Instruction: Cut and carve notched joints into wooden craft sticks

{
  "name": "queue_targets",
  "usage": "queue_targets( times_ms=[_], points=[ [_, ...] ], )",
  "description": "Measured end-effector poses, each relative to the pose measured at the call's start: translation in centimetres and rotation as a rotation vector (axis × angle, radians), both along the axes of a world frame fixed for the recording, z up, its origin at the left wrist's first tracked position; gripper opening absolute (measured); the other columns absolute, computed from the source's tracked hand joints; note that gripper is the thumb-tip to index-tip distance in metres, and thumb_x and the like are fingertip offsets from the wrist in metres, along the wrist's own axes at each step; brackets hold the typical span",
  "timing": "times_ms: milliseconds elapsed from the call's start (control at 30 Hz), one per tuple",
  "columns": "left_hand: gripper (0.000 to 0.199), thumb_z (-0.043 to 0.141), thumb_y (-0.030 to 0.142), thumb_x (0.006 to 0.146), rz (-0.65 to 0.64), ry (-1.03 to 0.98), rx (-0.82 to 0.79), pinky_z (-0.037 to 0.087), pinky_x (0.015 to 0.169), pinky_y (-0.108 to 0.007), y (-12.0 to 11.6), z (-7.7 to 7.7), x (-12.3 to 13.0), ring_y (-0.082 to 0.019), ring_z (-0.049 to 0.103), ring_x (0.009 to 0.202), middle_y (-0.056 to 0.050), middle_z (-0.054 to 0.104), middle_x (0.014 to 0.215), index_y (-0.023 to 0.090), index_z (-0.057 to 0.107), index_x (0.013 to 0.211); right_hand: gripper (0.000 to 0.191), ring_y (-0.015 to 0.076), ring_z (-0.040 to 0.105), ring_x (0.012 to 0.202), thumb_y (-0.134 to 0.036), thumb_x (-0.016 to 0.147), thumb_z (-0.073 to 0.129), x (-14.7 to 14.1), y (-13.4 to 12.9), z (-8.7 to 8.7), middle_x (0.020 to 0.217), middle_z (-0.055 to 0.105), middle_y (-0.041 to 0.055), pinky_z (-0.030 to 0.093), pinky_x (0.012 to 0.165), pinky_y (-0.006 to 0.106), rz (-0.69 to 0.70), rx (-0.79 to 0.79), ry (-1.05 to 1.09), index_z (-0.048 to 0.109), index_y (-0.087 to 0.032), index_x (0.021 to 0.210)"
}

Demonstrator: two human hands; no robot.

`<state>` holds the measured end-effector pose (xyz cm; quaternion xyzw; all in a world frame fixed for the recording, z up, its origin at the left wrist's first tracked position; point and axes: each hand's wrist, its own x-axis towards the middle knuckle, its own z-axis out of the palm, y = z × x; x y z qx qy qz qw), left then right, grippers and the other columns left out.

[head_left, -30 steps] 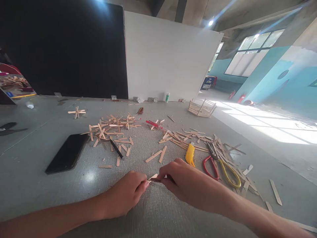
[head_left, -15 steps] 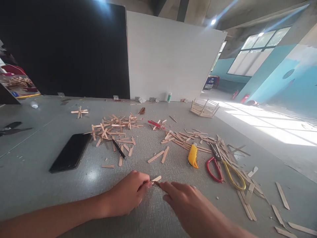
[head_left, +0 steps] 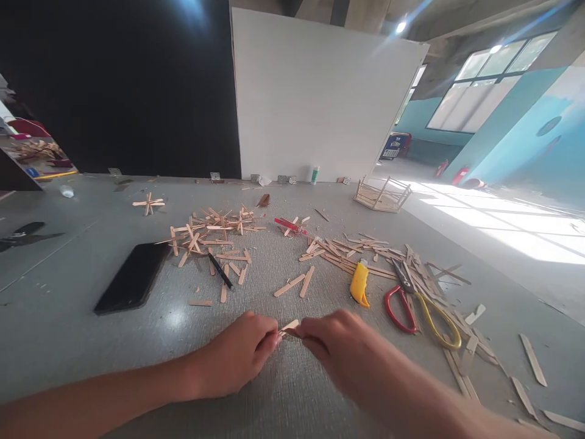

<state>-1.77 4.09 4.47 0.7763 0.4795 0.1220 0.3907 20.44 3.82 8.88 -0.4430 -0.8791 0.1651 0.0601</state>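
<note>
Currently, our left hand (head_left: 240, 355) pinches a wooden stick (head_left: 291, 325); our right hand (head_left: 340, 340) grips a brown strip (head_left: 291, 333) beside it. We judge that uneven pressure could snap the stick between them.

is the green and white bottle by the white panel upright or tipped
Upright: the bottle stands on its end, taller than wide.

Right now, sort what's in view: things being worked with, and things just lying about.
Being worked with: pale wooden stick in the left hand; brown strip in the right hand; perhaps the loose sticks.

Apparently lying about: phone; black pen; yellow cutter; scissors.
</note>
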Motion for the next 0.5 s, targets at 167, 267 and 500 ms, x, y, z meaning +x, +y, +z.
queue_targets(
  times_ms=[167, 267, 500],
  points=[
    [0.038, 0.037, 0.028, 0.103, -0.004, 0.003, -0.011, 0.023, 0.052, -0.026, 0.0, 0.3, 0.2, -0.011, 0.033, 0.050, 0.007, 0.037, 0.052, 0.021, 0.035, 0.066, 0.060, 0.0192, 0.067, 0.067, 0.003, 0.072, 0.053, 0.5, -2.7, -3.7, 0.087, 0.074, 0.0109, 0.045, 0.059, 0.028, 0.154, 0.190, -0.068, 0.065, -0.008, 0.130],
    [0.036, 0.037, 0.026, 0.102, -0.008, 0.009, -0.003, 0.023, 0.053, -0.026, 0.0, 0.5, 0.3, -0.011, 0.035, 0.052, 0.007, 0.038, 0.055, 0.021, 0.036, 0.067, 0.032, 0.0147, 0.065, 0.068, -0.003, 0.087, 0.053, 0.5, -0.2, -1.3, 0.080, 0.072, 0.0052, 0.041, 0.059, 0.024, 0.035, 0.027, 0.011, 0.075, -0.018, 0.105],
    [0.034, 0.038, 0.025, 0.101, -0.006, 0.003, 0.020, 0.022, 0.052, -0.026, 0.0, 0.2, 0.2, -0.011, 0.029, 0.052, 0.008, 0.034, 0.056, 0.022, 0.034, 0.068, 0.022, 0.0138, 0.062, 0.071, -0.012, 0.094, 0.056, -0.3, 1.6, 1.5, 0.080, 0.068, 0.0040, 0.038, 0.060, 0.023, 0.042, -0.058, 0.012, 0.075, -0.022, 0.093]
  ],
)
